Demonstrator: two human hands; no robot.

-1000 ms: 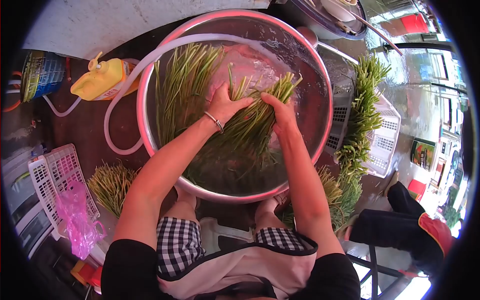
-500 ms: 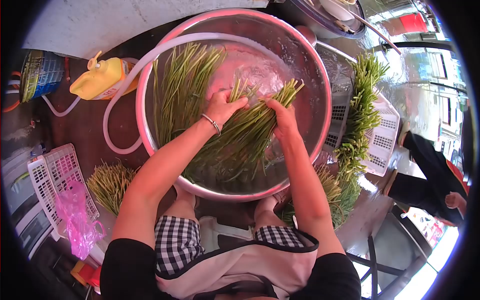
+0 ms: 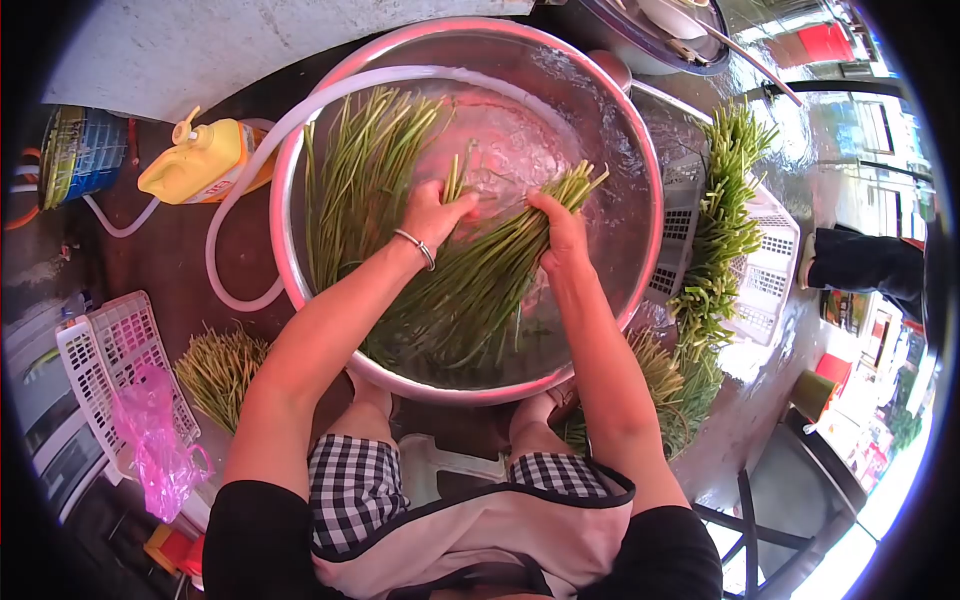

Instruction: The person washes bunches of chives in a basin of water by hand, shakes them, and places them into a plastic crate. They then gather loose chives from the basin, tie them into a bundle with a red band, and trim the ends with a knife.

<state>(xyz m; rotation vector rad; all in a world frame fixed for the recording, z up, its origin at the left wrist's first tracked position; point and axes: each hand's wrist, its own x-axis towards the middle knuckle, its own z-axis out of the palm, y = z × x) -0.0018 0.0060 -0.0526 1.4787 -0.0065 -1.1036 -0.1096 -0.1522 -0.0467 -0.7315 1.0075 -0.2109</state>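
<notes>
Before me stands a large round metal basin [image 3: 648, 200] with water in it. My left hand [image 3: 434, 214], with a bracelet at the wrist, is closed on a small bunch of green stalks [image 3: 455, 182] over the basin's middle. To its right, my right hand [image 3: 562, 228] grips the cut ends of a larger bunch of green stalks [image 3: 480, 290], whose long ends trail down into the water. More loose green stalks [image 3: 350, 190] lie in the basin's left part. A pale hose [image 3: 380, 76] curves over the rim into the water.
A yellow jug [image 3: 205, 160] stands left of the basin. Stalks [image 3: 722, 220] lie on white crates [image 3: 765, 270] at right. A pink plastic bag [image 3: 155, 440] hangs on a white crate [image 3: 105, 350] at lower left. A person's dark-clothed leg [image 3: 860, 262] shows far right.
My left hand has moved slightly left with its small bunch, away from my right hand, which has barely moved. The person at far right has shifted outward and shows less.
</notes>
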